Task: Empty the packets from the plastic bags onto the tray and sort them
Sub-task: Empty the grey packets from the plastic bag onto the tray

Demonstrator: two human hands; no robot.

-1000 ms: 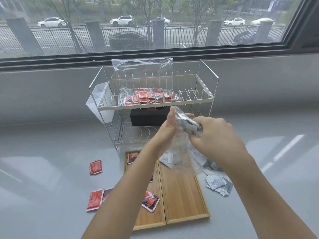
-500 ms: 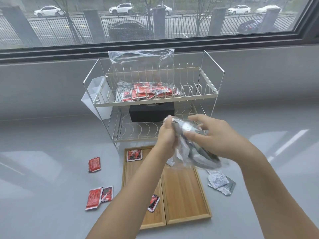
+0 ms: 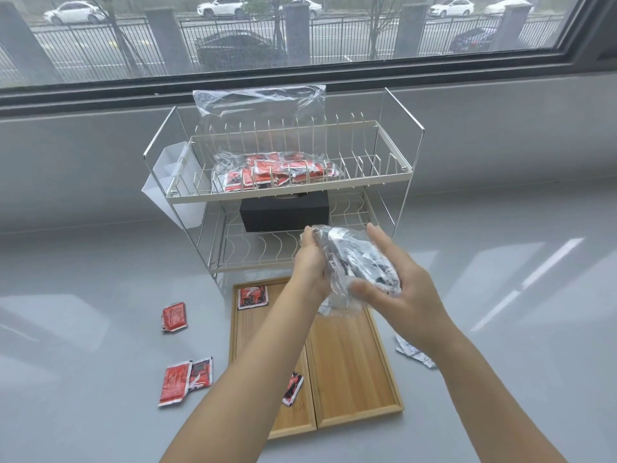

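A clear plastic bag of black-and-white packets (image 3: 357, 262) hangs above the far end of the wooden two-part tray (image 3: 350, 372). My left hand (image 3: 310, 265) grips its left side and my right hand (image 3: 400, 282) holds its right side, thumb across the front. Red packets lie on the tray: one (image 3: 252, 296) at the far left and one (image 3: 293, 387) partly hidden by my left forearm. A second bag full of red packets (image 3: 277, 172) lies on the upper shelf of the wire rack (image 3: 287, 192).
Loose red packets (image 3: 174, 316) (image 3: 183, 380) lie on the grey counter left of the tray. White packets (image 3: 414, 354) lie to its right, partly behind my right wrist. A black box (image 3: 283, 212) sits on the rack's lower shelf, a white cup holder (image 3: 173, 185) hangs on its left.
Both hands have turned the bag from hanging down to lying bunched and more level, and carried it a little lower. The packets have gathered inside it.
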